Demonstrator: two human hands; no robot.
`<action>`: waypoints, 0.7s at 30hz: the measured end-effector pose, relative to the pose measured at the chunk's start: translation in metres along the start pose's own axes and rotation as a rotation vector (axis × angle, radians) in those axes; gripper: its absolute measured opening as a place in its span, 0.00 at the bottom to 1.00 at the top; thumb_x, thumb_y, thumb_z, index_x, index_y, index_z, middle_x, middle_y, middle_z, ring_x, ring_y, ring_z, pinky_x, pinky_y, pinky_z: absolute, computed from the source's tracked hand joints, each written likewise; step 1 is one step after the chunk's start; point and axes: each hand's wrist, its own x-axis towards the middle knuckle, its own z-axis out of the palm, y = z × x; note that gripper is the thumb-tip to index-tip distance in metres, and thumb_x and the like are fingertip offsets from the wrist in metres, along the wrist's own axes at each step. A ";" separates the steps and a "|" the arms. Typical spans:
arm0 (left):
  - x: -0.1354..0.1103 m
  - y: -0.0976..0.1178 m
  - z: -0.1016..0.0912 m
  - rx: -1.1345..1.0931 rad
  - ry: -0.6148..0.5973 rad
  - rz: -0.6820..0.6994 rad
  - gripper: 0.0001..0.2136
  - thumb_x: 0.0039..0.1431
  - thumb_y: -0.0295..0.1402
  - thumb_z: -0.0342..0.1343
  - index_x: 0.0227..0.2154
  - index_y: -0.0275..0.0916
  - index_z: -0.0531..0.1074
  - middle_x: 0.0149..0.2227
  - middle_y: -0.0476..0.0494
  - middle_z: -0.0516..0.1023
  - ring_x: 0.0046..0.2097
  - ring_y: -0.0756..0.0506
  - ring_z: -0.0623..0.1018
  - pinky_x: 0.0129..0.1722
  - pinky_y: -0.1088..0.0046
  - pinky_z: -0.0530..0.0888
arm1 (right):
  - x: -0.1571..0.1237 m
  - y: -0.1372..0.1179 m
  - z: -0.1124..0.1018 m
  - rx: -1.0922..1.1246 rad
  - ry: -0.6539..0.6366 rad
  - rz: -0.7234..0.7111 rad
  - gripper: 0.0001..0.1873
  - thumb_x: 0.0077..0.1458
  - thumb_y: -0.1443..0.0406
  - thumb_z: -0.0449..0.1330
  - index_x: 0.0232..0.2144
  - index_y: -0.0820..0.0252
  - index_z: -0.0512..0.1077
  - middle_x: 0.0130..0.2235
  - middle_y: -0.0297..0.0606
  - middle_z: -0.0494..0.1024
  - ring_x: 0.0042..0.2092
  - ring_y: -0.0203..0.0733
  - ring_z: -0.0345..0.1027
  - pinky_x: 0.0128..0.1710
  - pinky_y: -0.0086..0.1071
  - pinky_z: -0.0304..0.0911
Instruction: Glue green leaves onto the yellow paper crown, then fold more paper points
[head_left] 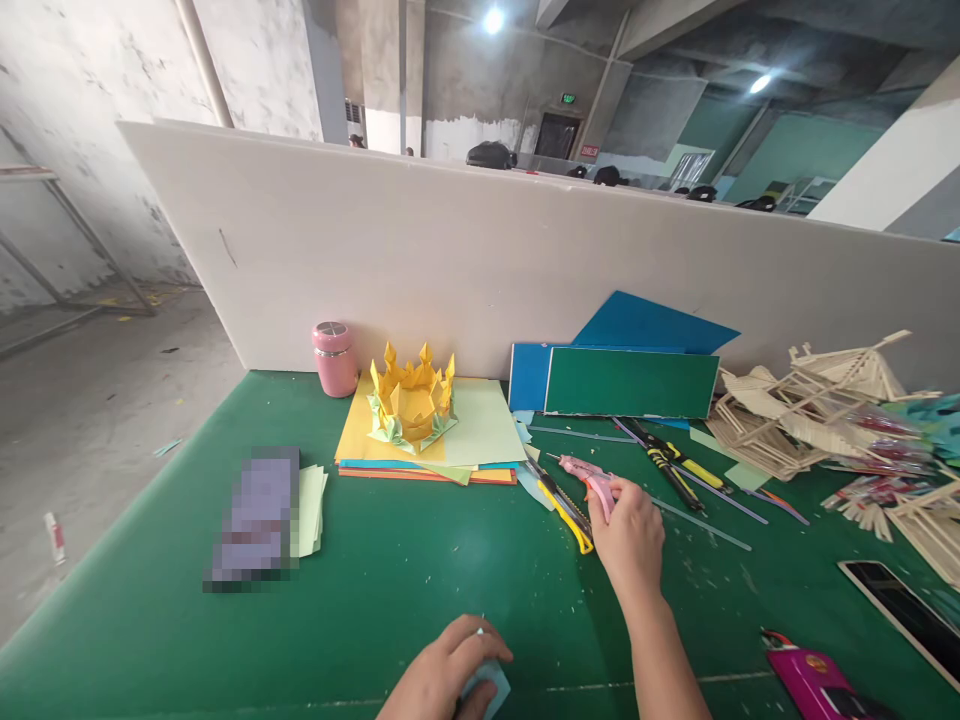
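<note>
My right hand [628,525] is closed around the handle of a pink hot glue gun [586,474], whose nozzle points left over the green table. Close beside it lies a yellow utility knife [566,515]. Near the front edge, my left hand [452,672] has its fingers wrapped round a piece of light blue folded paper [491,688], partly hidden by the fingers. Further back, a yellow folded-paper crown [412,400] with pale green pieces at its base sits on a stack of coloured paper [491,425].
Behind the table [375,560] stands a white partition board [450,250]. A pink jar [335,360] and blurred purple object [259,515] are left. Boards [630,383], black-and-yellow pliers [667,465], wooden stick models [795,400], a phone [904,610] and magenta case [814,680] lie right.
</note>
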 end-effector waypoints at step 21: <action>0.063 -0.023 -0.080 0.333 0.396 -0.002 0.09 0.55 0.30 0.56 0.36 0.48 0.78 0.44 0.41 0.79 0.45 0.38 0.79 0.45 0.61 0.76 | 0.024 -0.098 0.022 -0.144 -0.471 -0.488 0.23 0.54 0.79 0.47 0.47 0.61 0.74 0.41 0.46 0.78 0.44 0.47 0.69 0.42 0.35 0.62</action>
